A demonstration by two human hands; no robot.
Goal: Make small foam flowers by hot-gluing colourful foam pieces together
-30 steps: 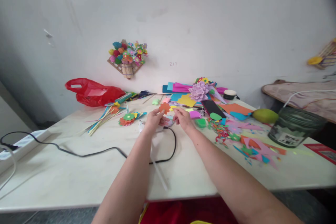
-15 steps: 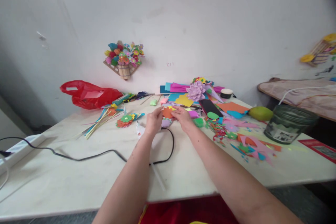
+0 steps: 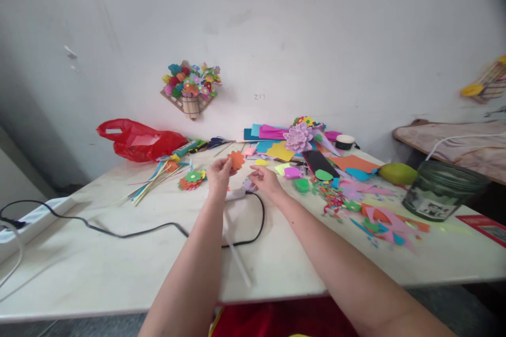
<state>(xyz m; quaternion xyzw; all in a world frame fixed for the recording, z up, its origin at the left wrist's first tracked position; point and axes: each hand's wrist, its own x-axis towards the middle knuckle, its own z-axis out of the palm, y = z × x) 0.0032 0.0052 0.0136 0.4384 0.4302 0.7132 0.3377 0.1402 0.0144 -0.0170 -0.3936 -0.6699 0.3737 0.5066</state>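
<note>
Between its thumb and fingers my left hand (image 3: 220, 175) pinches an orange scalloped foam piece (image 3: 237, 160), raised above the table. My right hand (image 3: 265, 179) is to the right of it, fingers apart, close to a lilac foam piece (image 3: 249, 185); whether it touches that piece is hard to tell. Below the hands lies a white glue gun (image 3: 236, 194) with a black cord and a clear glue stick (image 3: 239, 263). A stack of orange and green foam flowers (image 3: 192, 180) rests left of my left hand.
A red plastic bag (image 3: 142, 141) and thin strips (image 3: 152, 181) lie at the left. Foam scraps (image 3: 334, 197), a dark phone (image 3: 318, 162) and a glass jar (image 3: 438, 192) are on the right. A power strip (image 3: 37, 224) sits at the left edge.
My hands have moved apart. The orange piece has gone left and up with my left hand, while my right hand has let go of it and opened.
</note>
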